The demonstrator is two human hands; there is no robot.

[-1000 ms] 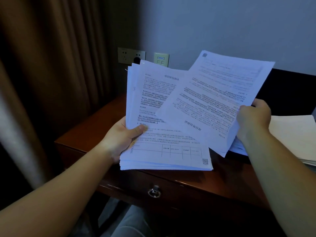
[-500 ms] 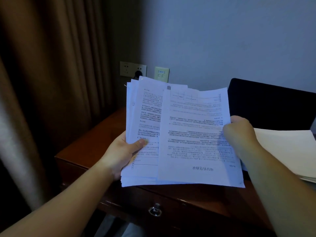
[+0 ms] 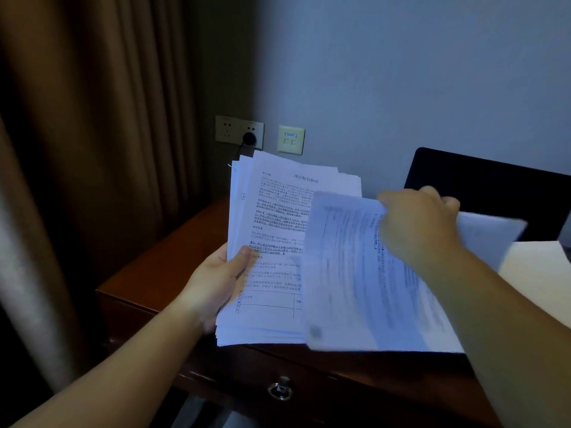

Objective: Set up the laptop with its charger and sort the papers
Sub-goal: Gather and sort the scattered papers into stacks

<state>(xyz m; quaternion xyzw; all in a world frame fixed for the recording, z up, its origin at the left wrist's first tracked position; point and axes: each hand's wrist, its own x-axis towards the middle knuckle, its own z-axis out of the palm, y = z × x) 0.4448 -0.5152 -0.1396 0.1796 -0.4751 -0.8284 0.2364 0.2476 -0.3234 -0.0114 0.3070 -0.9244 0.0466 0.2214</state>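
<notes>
Compared with half a second ago, the loose sheet (image 3: 355, 273) is swinging away to the right and is now blurred, so the title page of the stack of papers (image 3: 272, 236) is showing again. The stack is standing almost upright above the wooden desk (image 3: 173, 257), its long axis running from bottom to top, its title line at the top. The left hand (image 3: 216, 282) is gripping its left edge, thumb pressing on the front. The right hand (image 3: 417, 223), its arm reaching forward, is pinching the sheet near its upper edge, in front of the dark laptop (image 3: 494, 186).
</notes>
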